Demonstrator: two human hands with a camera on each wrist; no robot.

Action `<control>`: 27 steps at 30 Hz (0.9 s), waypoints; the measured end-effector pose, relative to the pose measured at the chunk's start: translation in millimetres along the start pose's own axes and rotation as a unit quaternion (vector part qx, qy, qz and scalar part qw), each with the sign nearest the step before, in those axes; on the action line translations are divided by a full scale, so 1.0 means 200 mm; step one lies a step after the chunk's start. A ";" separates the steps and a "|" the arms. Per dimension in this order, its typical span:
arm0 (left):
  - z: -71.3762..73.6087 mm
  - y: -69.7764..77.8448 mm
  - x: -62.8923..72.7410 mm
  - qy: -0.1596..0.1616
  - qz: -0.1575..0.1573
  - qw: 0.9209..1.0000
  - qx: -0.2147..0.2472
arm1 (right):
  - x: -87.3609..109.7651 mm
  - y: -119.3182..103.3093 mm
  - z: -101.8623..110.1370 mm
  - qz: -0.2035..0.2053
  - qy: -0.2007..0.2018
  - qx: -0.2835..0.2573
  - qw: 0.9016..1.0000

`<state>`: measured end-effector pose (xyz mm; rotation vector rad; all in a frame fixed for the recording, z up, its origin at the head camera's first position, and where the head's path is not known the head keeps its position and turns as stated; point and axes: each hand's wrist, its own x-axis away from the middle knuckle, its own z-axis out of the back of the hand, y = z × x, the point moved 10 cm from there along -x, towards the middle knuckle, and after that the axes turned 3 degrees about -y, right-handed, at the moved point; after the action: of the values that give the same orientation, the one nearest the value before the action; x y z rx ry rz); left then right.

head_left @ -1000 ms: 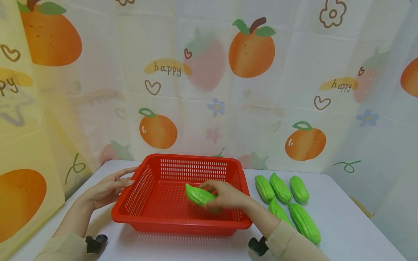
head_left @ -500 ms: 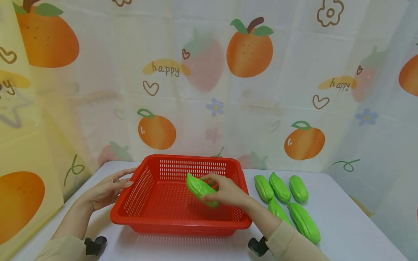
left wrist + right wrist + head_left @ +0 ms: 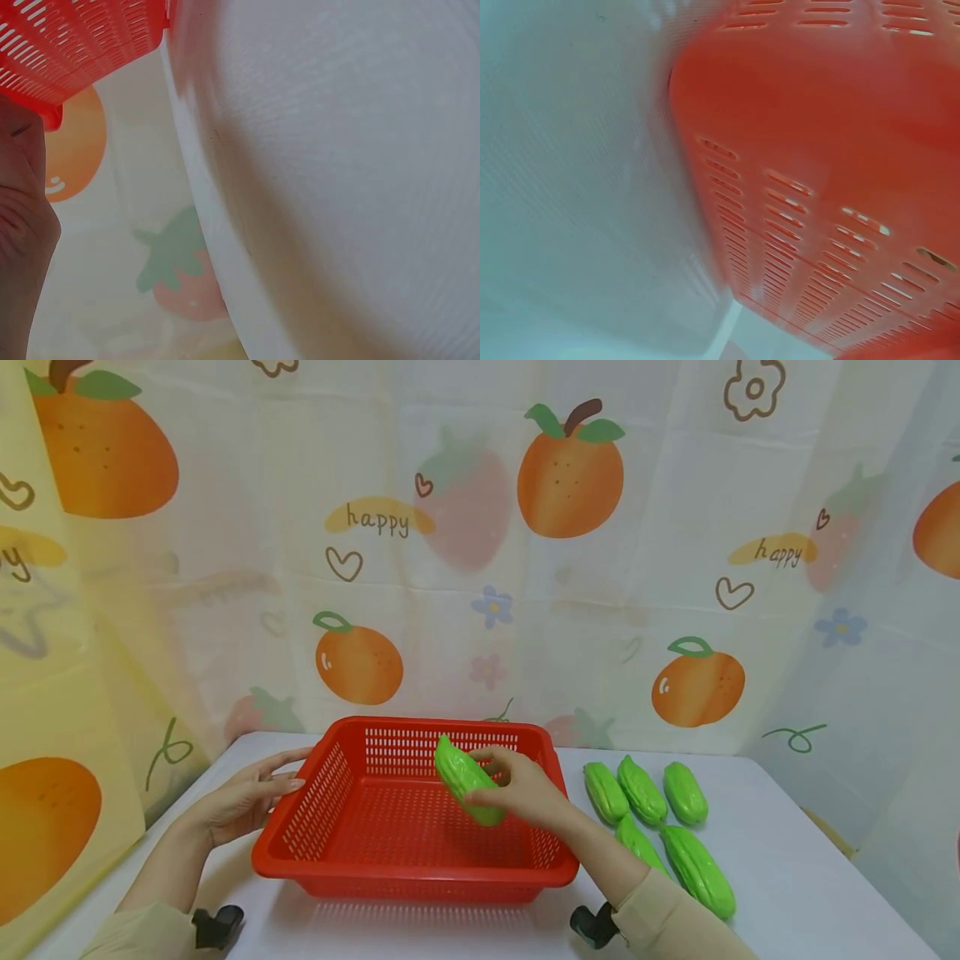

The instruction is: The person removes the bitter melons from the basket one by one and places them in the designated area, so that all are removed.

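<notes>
My right hand (image 3: 517,789) holds a glossy, ridged green bitter melon (image 3: 461,772) between thumb and fingers over the red plastic basket (image 3: 412,872). The melon is tilted, its pointed end up and to the left. At the basket's left rim is my left hand (image 3: 243,797), thumb on the edge and fingers along its outer side. In the left wrist view, part of the left hand (image 3: 22,165) shows close under the basket rim (image 3: 52,116). The right wrist view shows only the slotted outer wall of the basket (image 3: 765,97); the right hand and melon are hidden there.
Right of the basket, several more green bitter melons (image 3: 697,870) lie on the white table (image 3: 795,877). One is partly covered by the right forearm. A fruit-printed curtain (image 3: 465,635) hangs behind the table and along its left side (image 3: 60,693).
My right hand has lifted the bitter melon a little and turned it, so its pointed end now stands higher and steeper. The left hand keeps its place at the rim.
</notes>
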<state>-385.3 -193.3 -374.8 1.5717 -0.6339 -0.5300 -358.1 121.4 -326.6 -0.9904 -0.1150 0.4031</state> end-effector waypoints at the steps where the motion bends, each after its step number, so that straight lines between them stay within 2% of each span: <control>1: 0.00 0.00 0.00 0.000 0.000 1.000 0.000 | 0.00 0.00 0.01 0.000 0.002 -0.004 1.000; 15: 0.00 0.00 0.01 0.001 -0.002 1.000 0.000 | 0.04 -0.08 0.12 0.021 0.021 -0.034 0.999; 27: 0.00 0.00 0.00 0.005 0.004 1.000 -0.001 | 0.13 -0.08 0.24 0.023 0.033 -0.046 0.998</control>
<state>-384.4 -193.3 -375.2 1.5694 -0.6313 -0.5158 -343.0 160.5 -288.6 -1.0973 -0.0512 0.4099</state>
